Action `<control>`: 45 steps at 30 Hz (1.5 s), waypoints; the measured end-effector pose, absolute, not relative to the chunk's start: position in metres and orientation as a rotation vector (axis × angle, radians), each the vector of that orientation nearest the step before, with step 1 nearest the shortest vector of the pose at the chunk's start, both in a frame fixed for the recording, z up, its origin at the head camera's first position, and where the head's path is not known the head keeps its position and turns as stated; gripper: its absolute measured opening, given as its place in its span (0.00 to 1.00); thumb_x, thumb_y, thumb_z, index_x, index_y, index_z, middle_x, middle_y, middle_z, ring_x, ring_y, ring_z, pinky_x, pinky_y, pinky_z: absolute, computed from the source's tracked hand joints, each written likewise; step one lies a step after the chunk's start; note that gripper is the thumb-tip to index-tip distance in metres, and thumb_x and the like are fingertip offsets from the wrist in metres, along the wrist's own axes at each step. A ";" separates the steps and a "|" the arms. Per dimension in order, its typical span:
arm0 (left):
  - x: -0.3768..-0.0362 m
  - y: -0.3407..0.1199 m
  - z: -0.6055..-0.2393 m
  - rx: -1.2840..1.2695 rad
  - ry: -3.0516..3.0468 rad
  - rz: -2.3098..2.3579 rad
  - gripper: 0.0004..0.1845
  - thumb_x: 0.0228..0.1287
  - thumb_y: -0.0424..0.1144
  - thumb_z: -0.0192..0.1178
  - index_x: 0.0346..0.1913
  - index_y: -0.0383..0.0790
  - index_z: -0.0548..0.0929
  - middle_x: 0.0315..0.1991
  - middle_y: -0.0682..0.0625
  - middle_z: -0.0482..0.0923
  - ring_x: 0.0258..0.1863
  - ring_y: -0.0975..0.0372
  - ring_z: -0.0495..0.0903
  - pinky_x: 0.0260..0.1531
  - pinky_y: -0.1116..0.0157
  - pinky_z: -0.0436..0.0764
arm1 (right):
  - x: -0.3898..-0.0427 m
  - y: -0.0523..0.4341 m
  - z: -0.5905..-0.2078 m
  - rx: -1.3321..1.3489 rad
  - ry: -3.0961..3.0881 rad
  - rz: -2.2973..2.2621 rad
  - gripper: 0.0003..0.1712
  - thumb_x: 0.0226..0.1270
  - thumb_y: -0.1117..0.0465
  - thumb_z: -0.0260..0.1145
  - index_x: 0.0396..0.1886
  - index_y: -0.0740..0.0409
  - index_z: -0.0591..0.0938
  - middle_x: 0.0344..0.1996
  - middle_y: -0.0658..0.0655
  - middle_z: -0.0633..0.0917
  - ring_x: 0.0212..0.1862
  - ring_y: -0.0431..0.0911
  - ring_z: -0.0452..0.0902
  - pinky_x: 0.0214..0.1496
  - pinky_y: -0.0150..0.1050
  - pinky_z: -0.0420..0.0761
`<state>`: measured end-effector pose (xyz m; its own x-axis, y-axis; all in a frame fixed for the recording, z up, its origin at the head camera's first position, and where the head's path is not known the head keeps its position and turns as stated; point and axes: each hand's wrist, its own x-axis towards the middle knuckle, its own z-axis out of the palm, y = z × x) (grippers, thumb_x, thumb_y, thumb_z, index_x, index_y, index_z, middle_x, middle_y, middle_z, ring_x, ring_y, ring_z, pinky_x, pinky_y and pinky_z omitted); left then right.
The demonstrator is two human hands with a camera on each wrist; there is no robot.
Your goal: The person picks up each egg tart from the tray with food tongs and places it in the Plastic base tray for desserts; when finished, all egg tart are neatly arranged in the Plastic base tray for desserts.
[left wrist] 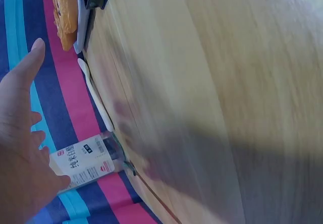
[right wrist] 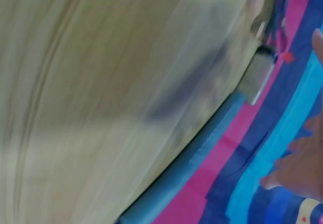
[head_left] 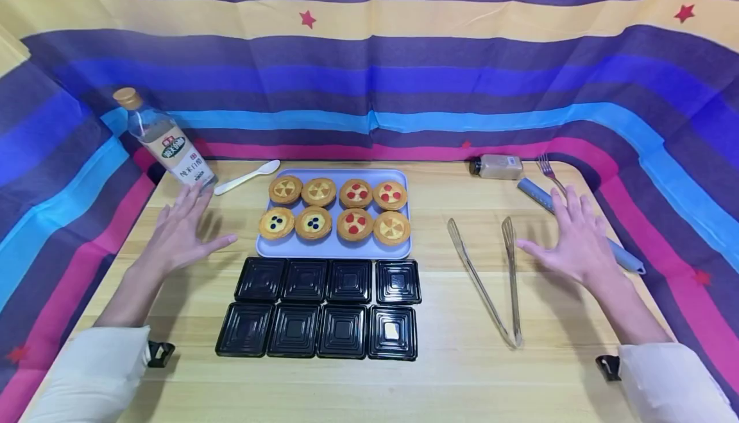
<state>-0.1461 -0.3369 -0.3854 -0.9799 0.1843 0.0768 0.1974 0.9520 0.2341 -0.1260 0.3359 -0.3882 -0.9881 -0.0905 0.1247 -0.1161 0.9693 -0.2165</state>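
My left hand (head_left: pixel 183 233) hovers over the left of the table with fingers spread, nearest a clear bottle (head_left: pixel 173 147) with a white label. A white spoon (head_left: pixel 247 177) lies beyond its fingertips. My right hand (head_left: pixel 577 246), also spread and holding nothing, hovers by a long blue-grey rod-shaped tool (head_left: pixel 626 258), which it partly hides. Metal tongs (head_left: pixel 513 282) lie spread just left of that hand. Between the hands, a lilac tray (head_left: pixel 335 251) carries several small tarts (head_left: pixel 314 223) with fruit-like toppings. Several black square plastic containers (head_left: pixel 294 328) stand in two rows before it.
Towards the back right lie a small dark-capped shaker bottle (head_left: pixel 500 166) and a fork (head_left: pixel 551 172), its handle running towards the rod-shaped tool. A striped cloth (head_left: pixel 369 79) hangs around the table's back and sides. Bare wood (head_left: pixel 462 378) shows along the front.
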 end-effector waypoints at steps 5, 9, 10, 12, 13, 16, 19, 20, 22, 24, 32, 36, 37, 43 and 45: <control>-0.148 -0.333 -0.387 -0.317 -3.079 -0.464 0.57 0.53 0.63 0.62 0.75 0.40 0.44 0.77 0.47 0.27 0.75 0.42 0.35 0.62 0.29 0.45 | -0.116 0.318 -0.386 0.123 -3.037 0.484 0.68 0.52 0.31 0.64 0.75 0.59 0.35 0.74 0.70 0.39 0.72 0.72 0.39 0.63 0.75 0.50; -0.150 -0.329 -0.388 -0.319 -3.113 -0.554 0.57 0.53 0.61 0.64 0.75 0.40 0.43 0.77 0.43 0.30 0.73 0.37 0.40 0.62 0.30 0.47 | -0.106 0.301 -0.384 0.099 -3.096 0.616 0.68 0.55 0.32 0.62 0.74 0.66 0.34 0.73 0.71 0.37 0.72 0.71 0.38 0.66 0.72 0.48; -0.151 -0.328 -0.389 -0.314 -3.125 -0.575 0.57 0.52 0.61 0.64 0.75 0.41 0.43 0.77 0.41 0.32 0.72 0.36 0.41 0.63 0.31 0.47 | -0.104 0.297 -0.384 0.093 -3.107 0.648 0.68 0.56 0.32 0.62 0.74 0.67 0.34 0.73 0.72 0.37 0.72 0.71 0.37 0.67 0.71 0.48; -0.152 -0.326 -0.390 -0.305 -3.145 -0.615 0.57 0.52 0.61 0.65 0.75 0.40 0.44 0.76 0.38 0.36 0.71 0.35 0.44 0.63 0.31 0.48 | -0.099 0.290 -0.383 0.081 -3.125 0.700 0.68 0.56 0.32 0.62 0.73 0.70 0.35 0.72 0.75 0.39 0.72 0.71 0.39 0.68 0.69 0.48; -0.153 -0.324 -0.392 -0.303 -3.154 -0.628 0.57 0.52 0.61 0.65 0.75 0.40 0.45 0.76 0.36 0.39 0.70 0.34 0.47 0.62 0.31 0.49 | -0.097 0.286 -0.384 0.068 -3.134 0.723 0.68 0.56 0.32 0.63 0.73 0.71 0.35 0.72 0.76 0.41 0.71 0.72 0.39 0.68 0.69 0.49; -0.155 -0.319 -0.395 -0.298 -3.152 -0.706 0.54 0.51 0.59 0.66 0.74 0.38 0.50 0.72 0.32 0.52 0.66 0.35 0.58 0.61 0.31 0.55 | -0.091 0.277 -0.384 0.025 -3.172 0.762 0.69 0.55 0.31 0.62 0.72 0.74 0.37 0.70 0.80 0.45 0.70 0.74 0.43 0.67 0.70 0.52; -0.156 -0.313 -0.398 -0.292 -3.144 -0.790 0.52 0.50 0.57 0.69 0.72 0.36 0.56 0.65 0.31 0.63 0.59 0.38 0.67 0.58 0.33 0.61 | -0.087 0.270 -0.386 -0.024 -3.216 0.769 0.71 0.54 0.29 0.61 0.71 0.76 0.37 0.68 0.83 0.47 0.68 0.76 0.45 0.65 0.71 0.53; -0.157 -0.311 -0.399 -0.291 -3.139 -0.818 0.51 0.50 0.56 0.69 0.71 0.36 0.58 0.62 0.30 0.66 0.58 0.38 0.68 0.58 0.34 0.63 | -0.085 0.267 -0.386 -0.033 -3.226 0.770 0.71 0.53 0.28 0.61 0.71 0.76 0.37 0.67 0.84 0.47 0.68 0.76 0.45 0.65 0.70 0.54; -0.158 -0.307 -0.401 -0.269 -3.151 -0.866 0.51 0.49 0.56 0.70 0.71 0.36 0.59 0.58 0.31 0.70 0.57 0.39 0.69 0.57 0.35 0.65 | -0.083 0.263 -0.386 -0.060 -3.245 0.775 0.72 0.53 0.27 0.61 0.71 0.77 0.37 0.67 0.85 0.47 0.67 0.77 0.46 0.65 0.70 0.54; -0.159 -0.305 -0.403 -0.252 -3.155 -0.925 0.50 0.48 0.55 0.71 0.70 0.37 0.60 0.56 0.31 0.73 0.56 0.40 0.71 0.57 0.37 0.68 | -0.081 0.260 -0.387 -0.082 -3.262 0.764 0.73 0.51 0.26 0.60 0.71 0.77 0.37 0.66 0.85 0.49 0.66 0.77 0.48 0.65 0.70 0.56; -0.167 -0.299 -0.410 -0.244 -3.159 -1.210 0.47 0.49 0.42 0.72 0.70 0.35 0.60 0.56 0.35 0.74 0.49 0.48 0.77 0.45 0.60 0.81 | -0.072 0.249 -0.392 -0.138 -3.358 0.718 0.77 0.47 0.22 0.59 0.69 0.81 0.40 0.63 0.86 0.52 0.60 0.79 0.57 0.58 0.69 0.66; -0.171 -0.296 -0.412 -0.226 -3.148 -1.318 0.45 0.48 0.37 0.72 0.70 0.35 0.61 0.56 0.36 0.73 0.49 0.50 0.77 0.42 0.70 0.80 | -0.068 0.245 -0.395 -0.163 -3.388 0.708 0.78 0.46 0.22 0.60 0.68 0.83 0.40 0.62 0.87 0.53 0.57 0.78 0.62 0.53 0.67 0.72; -0.171 -0.296 -0.412 -0.227 -3.145 -1.337 0.45 0.48 0.36 0.72 0.70 0.34 0.61 0.56 0.36 0.73 0.49 0.49 0.77 0.41 0.70 0.79 | -0.068 0.245 -0.395 -0.169 -3.395 0.705 0.77 0.47 0.22 0.60 0.68 0.83 0.40 0.62 0.87 0.54 0.55 0.78 0.64 0.50 0.66 0.75; -0.175 -0.291 -0.413 -0.228 -3.134 -1.397 0.44 0.48 0.33 0.71 0.69 0.32 0.61 0.55 0.35 0.73 0.50 0.47 0.77 0.40 0.69 0.79 | -0.067 0.245 -0.400 -0.172 -3.421 0.693 0.76 0.47 0.26 0.64 0.67 0.85 0.42 0.57 0.87 0.59 0.47 0.73 0.72 0.39 0.58 0.80; -0.175 -0.291 -0.413 -0.225 -3.136 -1.411 0.44 0.48 0.33 0.71 0.69 0.31 0.61 0.55 0.35 0.73 0.49 0.48 0.77 0.40 0.70 0.79 | -0.067 0.244 -0.401 -0.162 -3.419 0.690 0.75 0.47 0.27 0.65 0.66 0.86 0.44 0.55 0.87 0.62 0.48 0.73 0.71 0.42 0.59 0.79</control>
